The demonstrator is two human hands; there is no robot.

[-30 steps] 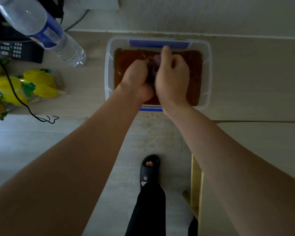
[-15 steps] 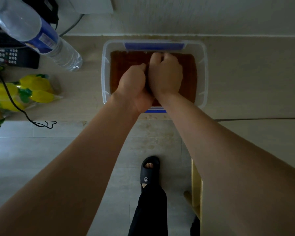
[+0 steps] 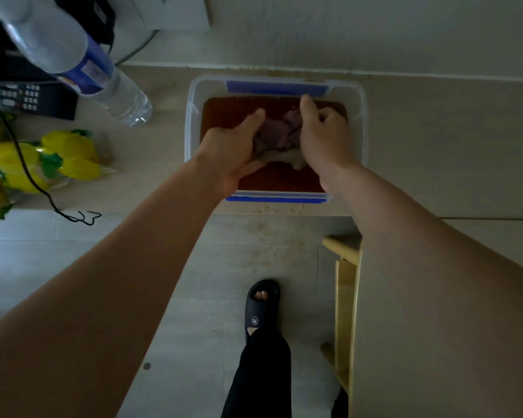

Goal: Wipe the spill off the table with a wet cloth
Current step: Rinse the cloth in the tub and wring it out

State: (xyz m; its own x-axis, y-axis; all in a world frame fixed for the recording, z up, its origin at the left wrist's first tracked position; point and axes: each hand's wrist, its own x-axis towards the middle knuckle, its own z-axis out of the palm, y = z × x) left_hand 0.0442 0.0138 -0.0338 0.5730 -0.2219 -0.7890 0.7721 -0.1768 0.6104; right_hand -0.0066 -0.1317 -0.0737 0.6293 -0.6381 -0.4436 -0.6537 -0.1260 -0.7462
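Both hands, left hand (image 3: 233, 149) and right hand (image 3: 323, 131), are holding the bunched cloth (image 3: 280, 135) in curled fingers over the tub (image 3: 191, 116) at upper centre, seemingly wringing it; next, carrying it to the spill (image 3: 280, 210) on the counter (image 3: 435, 146).

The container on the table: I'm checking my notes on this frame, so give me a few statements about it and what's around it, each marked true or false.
1. Both hands are over the clear plastic container. True.
2. The cloth lies flat on the table beside the container. False: it is bunched between the left hand and the right hand, over the container.
3. The container holds a brownish liquid. True.
4. The water bottle is right of the container. False: it is to the left.
5. The yellow packets sit inside the container. False: they lie on the table, left of it.
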